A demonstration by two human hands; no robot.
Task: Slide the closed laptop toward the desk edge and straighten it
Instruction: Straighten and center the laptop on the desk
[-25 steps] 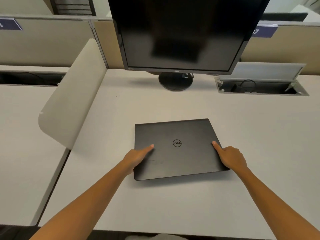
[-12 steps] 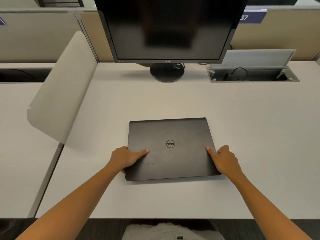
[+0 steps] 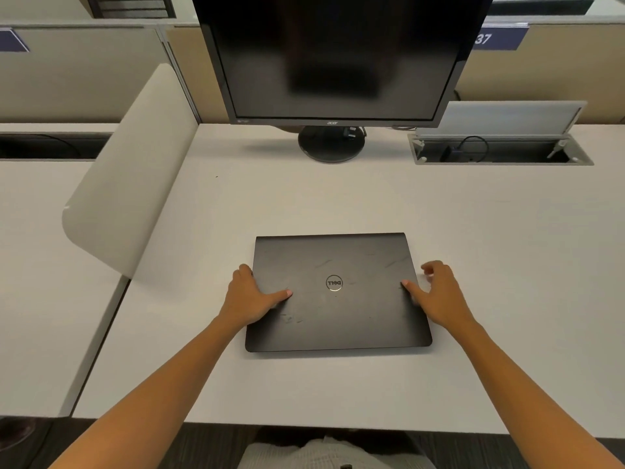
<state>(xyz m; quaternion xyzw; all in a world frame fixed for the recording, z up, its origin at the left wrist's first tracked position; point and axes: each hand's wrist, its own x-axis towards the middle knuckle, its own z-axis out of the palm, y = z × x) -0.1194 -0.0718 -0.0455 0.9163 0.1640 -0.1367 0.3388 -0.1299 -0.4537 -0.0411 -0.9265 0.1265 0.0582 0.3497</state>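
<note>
A closed black laptop [image 3: 338,299] with a round silver logo lies flat on the white desk [image 3: 338,387], a short way back from the desk's front edge. Its sides run nearly parallel to that edge. My left hand [image 3: 252,297] clasps the laptop's left side, thumb lying on the lid and fingers wrapped over the edge. My right hand [image 3: 439,296] is at the right side, thumb tip on the lid, fingers loosely curled just outside the edge and slightly blurred.
A dark monitor [image 3: 338,62] on a round stand [image 3: 331,145] stands behind the laptop. At the back right is an open cable box [image 3: 500,152] with its lid raised. A curved beige divider panel [image 3: 132,170] borders the desk on the left.
The laptop has come closer to the front edge and turned squarer to it. Both hands have shifted farther up its sides, and the right fingers have loosened.
</note>
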